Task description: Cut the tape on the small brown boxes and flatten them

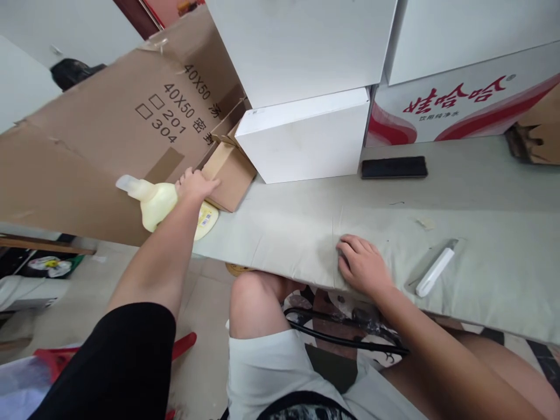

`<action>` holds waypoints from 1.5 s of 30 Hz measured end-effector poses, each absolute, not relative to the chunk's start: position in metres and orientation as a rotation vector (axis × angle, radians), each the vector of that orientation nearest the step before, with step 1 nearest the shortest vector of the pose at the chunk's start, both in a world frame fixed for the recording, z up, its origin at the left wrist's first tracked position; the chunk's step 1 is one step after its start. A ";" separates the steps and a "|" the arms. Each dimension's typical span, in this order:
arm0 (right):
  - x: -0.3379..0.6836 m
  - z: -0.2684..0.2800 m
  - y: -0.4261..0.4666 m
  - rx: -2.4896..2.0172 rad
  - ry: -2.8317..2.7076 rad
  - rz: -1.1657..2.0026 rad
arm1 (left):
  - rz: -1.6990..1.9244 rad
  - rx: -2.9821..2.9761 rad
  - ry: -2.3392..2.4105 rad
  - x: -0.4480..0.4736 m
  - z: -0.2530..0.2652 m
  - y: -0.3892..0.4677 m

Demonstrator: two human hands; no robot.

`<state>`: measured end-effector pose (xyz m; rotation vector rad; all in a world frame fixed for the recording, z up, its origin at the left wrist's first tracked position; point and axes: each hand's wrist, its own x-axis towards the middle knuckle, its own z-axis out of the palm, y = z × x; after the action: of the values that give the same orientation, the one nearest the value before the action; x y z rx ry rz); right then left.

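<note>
At the far left of the surface, my left hand (196, 185) grips the near left edge of a small brown cardboard box (231, 178), thumb on its face. Under my left forearm lies a pale yellow bottle (160, 204) with a whitish cap, its middle hidden by the arm. My right hand (364, 263) rests on the cloth-covered surface (297, 227) near its front edge, fingers loosely bent and holding nothing. To the right of that hand lies a white utility knife (436, 270), its tip pointing away from me.
A large brown carton (105, 122) stands on the left. White boxes (306, 140) are stacked at the back, beside a red-and-white printed carton (459, 111). A black oblong object (394, 167) lies before them. A torn brown box (536, 131) sits at the right edge.
</note>
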<state>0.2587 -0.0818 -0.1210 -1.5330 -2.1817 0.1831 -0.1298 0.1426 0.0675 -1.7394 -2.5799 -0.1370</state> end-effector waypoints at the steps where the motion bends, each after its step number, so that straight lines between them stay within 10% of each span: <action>1: 0.258 -0.121 -0.082 -1.530 -2.176 0.185 | -0.014 -1.735 -2.612 -0.133 0.069 0.145; 20: 0.260 -0.120 -0.078 -1.473 -2.064 0.426 | 0.167 -2.091 -2.368 -0.083 0.096 0.030; 29: 0.301 -0.034 -0.072 -1.313 -1.547 0.433 | -1.472 -3.055 -2.565 0.020 0.072 -0.062; 45: 0.378 -0.013 -0.065 -1.309 -1.671 0.826 | -2.400 -2.495 -2.140 0.040 0.007 -0.034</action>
<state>0.3782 -0.0650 -0.0128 -1.3086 -1.6710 0.8263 0.0397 -0.0338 0.0068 -2.4947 -2.1402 -2.4005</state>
